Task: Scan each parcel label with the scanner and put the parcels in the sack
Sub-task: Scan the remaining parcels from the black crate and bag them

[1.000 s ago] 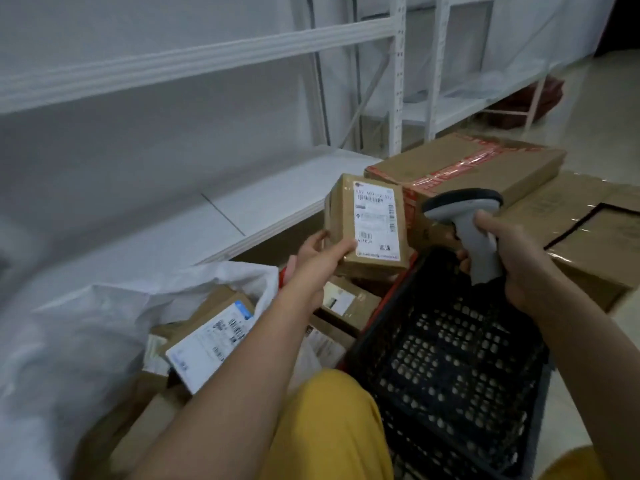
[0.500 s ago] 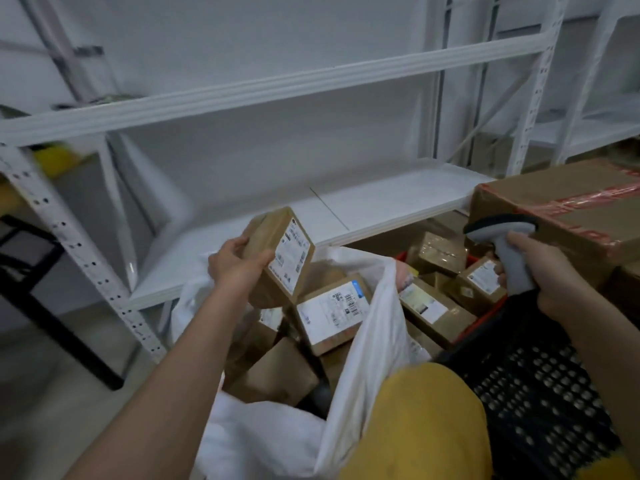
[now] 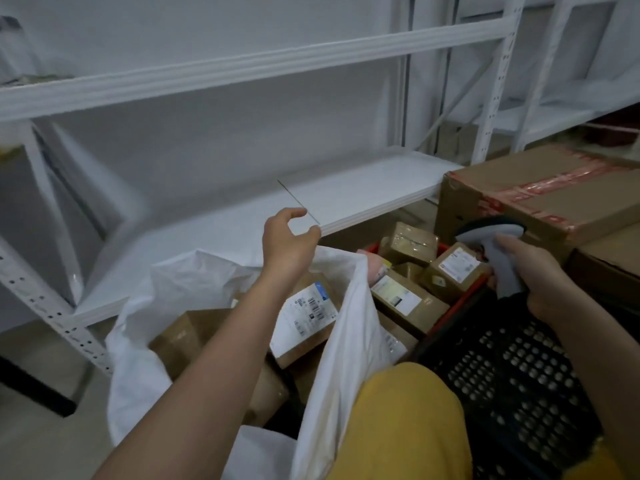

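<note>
While right hand [image 3: 540, 271] grips one scanner [image 3: 498, 251], left hand [image 3: 287, 237] hovers empty, grip loose, over one sack [image 3: 346, 327].

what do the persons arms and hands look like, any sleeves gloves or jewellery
Both forearms are bare as far as the picture shows, with no sleeve in view. The left hand and the right hand wear no gloves, and no ring, watch or bracelet shows on either wrist. The only clothing in view is a yellow garment low in the picture, between the arms.
</note>
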The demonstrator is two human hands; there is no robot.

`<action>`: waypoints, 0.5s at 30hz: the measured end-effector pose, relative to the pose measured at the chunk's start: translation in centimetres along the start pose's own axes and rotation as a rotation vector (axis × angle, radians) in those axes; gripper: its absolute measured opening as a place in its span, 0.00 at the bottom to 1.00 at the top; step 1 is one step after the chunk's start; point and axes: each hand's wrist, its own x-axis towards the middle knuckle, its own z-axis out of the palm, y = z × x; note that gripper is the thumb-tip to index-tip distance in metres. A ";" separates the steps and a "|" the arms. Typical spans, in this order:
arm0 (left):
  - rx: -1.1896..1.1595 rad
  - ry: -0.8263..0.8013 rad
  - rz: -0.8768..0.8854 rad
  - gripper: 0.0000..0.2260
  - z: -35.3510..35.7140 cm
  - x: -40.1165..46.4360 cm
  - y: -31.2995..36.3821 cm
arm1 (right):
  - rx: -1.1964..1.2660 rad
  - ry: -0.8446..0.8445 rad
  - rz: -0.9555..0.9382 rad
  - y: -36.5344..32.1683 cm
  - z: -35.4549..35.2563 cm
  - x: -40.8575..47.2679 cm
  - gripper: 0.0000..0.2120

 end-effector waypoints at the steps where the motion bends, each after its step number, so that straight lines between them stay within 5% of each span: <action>1: -0.009 -0.037 0.040 0.16 1.9 -0.1 0.8 | 0.010 0.022 -0.010 0.1 -0.6 0.2 0.14; 6: -0.086 -0.301 0.064 0.16 12.6 -1.9 4.4 | -0.006 0.063 0.005 1.2 -3.7 2.2 0.17; 10: -0.198 -0.527 -0.379 0.11 21.8 -3.4 3.4 | 0.001 0.091 0.006 2.5 -5.5 5.0 0.17; 15: -0.213 -0.490 -0.874 0.14 30.5 -3.7 -2.7 | -0.038 0.060 0.025 4.9 -7.6 9.5 0.16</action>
